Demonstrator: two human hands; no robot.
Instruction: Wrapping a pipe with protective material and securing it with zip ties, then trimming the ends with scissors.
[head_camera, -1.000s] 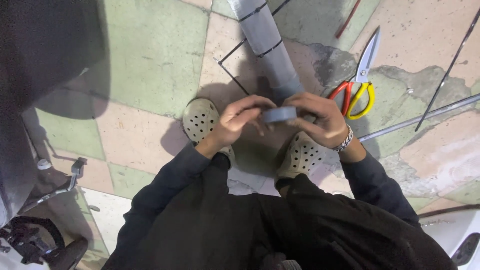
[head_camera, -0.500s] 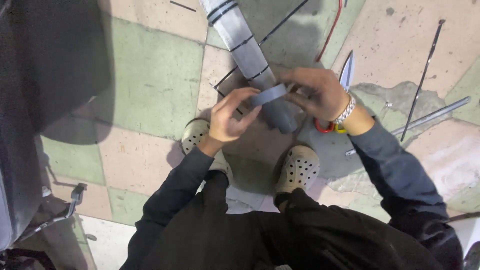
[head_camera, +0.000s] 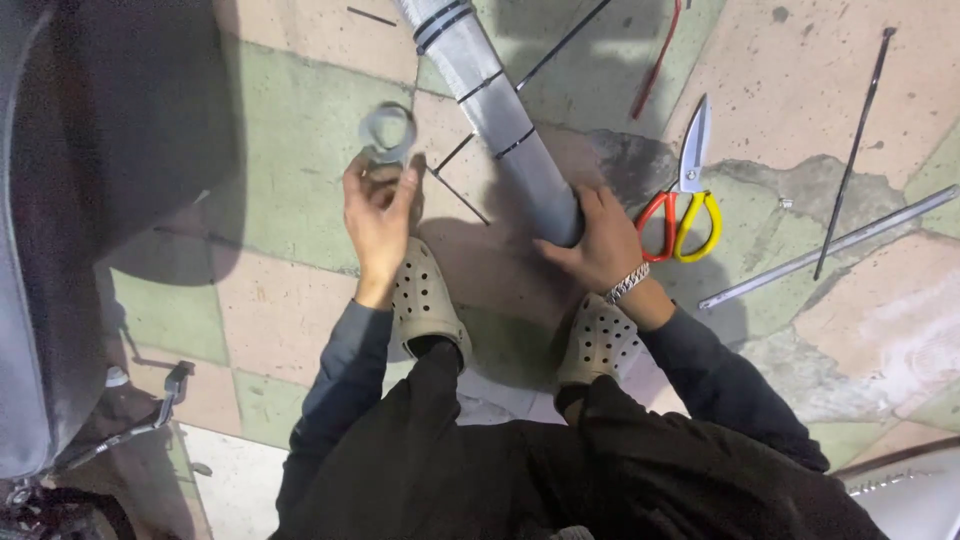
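Now the left hand (head_camera: 378, 205) pinches the grey tape roll (head_camera: 387, 130) out left of the grey pipe (head_camera: 500, 115) — right hand (head_camera: 598, 240) clenched round the pipe's near end; best keep that grip firm.

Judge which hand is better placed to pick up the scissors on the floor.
Right. The right hand grips the grey tube's end, with the scissors lying just beside it; the left hand holds a tape roll on the far side.

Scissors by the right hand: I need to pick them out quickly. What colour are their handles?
One red, one yellow, on the scissors; the head view shows them.
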